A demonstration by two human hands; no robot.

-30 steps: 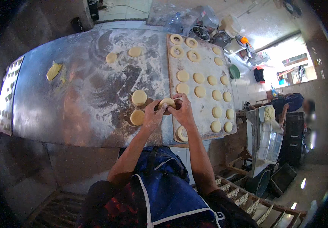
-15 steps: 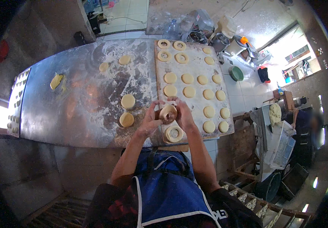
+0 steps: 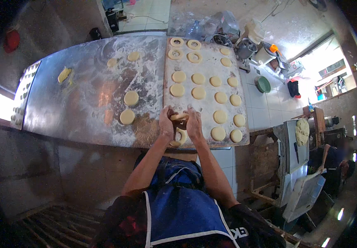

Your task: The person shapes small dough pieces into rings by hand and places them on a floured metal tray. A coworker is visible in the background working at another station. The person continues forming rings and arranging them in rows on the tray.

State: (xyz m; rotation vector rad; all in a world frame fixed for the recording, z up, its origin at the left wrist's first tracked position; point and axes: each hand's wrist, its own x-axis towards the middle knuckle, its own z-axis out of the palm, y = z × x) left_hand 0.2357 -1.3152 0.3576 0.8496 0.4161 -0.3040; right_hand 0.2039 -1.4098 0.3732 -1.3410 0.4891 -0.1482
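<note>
My left hand (image 3: 167,122) and my right hand (image 3: 193,125) hold a pale dough ring (image 3: 179,117) between them, just above the near part of a floured board (image 3: 206,116). Its edge faces me, and the fingers on its far side are partly hidden. Below my hands another dough ring (image 3: 180,138) lies on the board, partly covered by my left hand. Several round dough pieces (image 3: 198,78) sit in rows on the board, with dough rings (image 3: 194,57) at its far left corner.
Left of the board, the floured metal table (image 3: 79,107) carries two thick dough rounds (image 3: 131,98), smaller rounds (image 3: 133,56) and a yellowish lump (image 3: 64,75). At its far left stands a tray (image 3: 24,95) of small pieces. A person (image 3: 331,159) is at the right, near a dough mass (image 3: 302,132).
The held dough ring has tipped from showing its hole to nearly edge-on. Both hands stay around it. The whole view has shifted slightly, and the person at the right has moved an arm.
</note>
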